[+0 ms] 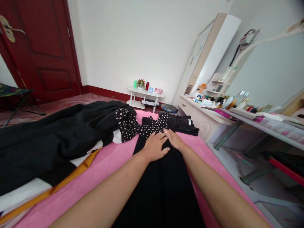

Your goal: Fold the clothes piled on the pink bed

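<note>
Spread on the pink bed cover (114,164) is a dress with a dotted black-and-white top (128,125) and a plain black skirt (163,183) that runs down towards me. My left hand (155,146) lies flat on it near the waist, fingers stretched out. Beside it, my right hand (174,139) rests palm down at the same seam, its fingertips almost meeting the left ones. Neither hand grips anything. Both sleeves of the top reach out to the sides. A folded black garment (186,125) lies just beyond my right hand.
A heap of black clothes (61,136) with white and mustard cloth under it covers the bed's left side. To the right stands a dressing table (206,109) crowded with bottles, with a mirror above. A small white table (144,92) is by the far wall; a red door (42,47) is at left.
</note>
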Action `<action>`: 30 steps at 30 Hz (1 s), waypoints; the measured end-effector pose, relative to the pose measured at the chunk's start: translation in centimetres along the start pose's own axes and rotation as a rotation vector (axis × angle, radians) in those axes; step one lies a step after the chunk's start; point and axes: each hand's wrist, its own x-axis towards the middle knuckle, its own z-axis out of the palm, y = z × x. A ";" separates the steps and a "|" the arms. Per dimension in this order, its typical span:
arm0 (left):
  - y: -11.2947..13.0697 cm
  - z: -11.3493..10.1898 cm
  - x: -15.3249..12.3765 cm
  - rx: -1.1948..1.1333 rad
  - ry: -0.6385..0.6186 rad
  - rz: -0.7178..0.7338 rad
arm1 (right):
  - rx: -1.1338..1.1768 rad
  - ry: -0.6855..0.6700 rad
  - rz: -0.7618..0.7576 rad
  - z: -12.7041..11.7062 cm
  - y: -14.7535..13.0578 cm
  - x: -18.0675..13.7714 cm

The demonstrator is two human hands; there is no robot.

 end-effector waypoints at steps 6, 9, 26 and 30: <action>-2.2 0.6 0.4 0.029 -0.028 -0.415 | -0.017 -0.085 0.170 1.9 4.2 2.4; -3.0 0.7 0.4 0.010 -0.084 -0.392 | -0.024 -0.085 0.199 1.7 3.7 1.7; 0.3 -2.3 -7.1 -0.003 -0.223 -0.203 | -0.233 -0.084 0.324 0.6 -1.5 -14.5; 2.2 -4.0 -10.5 -0.023 -0.299 -0.115 | -0.286 -0.024 0.391 -0.1 -4.7 -16.7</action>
